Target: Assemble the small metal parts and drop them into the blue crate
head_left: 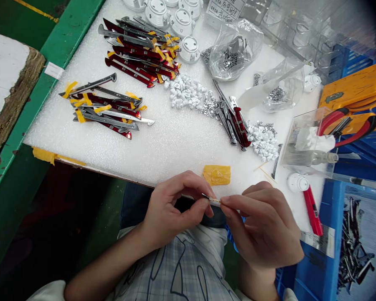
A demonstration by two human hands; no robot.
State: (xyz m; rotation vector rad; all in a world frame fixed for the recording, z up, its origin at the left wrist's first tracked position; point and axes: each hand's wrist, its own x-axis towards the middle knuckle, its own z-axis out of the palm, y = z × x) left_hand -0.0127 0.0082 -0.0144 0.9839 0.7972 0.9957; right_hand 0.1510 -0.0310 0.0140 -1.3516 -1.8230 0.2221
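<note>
Close to my body, at the table's front edge, both my hands meet. My left hand [183, 205] pinches a small dark, shiny piece [206, 195] between thumb and index finger; most of it is hidden by the fingers. Between the fingertips of my right hand [263, 221] is a thin, pale toothpick-like stick [217, 200], its tip against the small piece. Just beyond the hands lies a yellow tape patch [217, 174] with a clear, glossy smear on it. More thin wooden sticks [267, 172] rest on the white foam sheet [175, 144] to the right.
Red and grey strips with yellow tape [108, 106] lie left; another pile [141, 50] lies behind. White caps [188, 93], untaped strips [233, 119] and bags of metal bits [236, 52] spread across. Right stand a clear box [310, 144], red marker [313, 211] and blue bin [335, 188].
</note>
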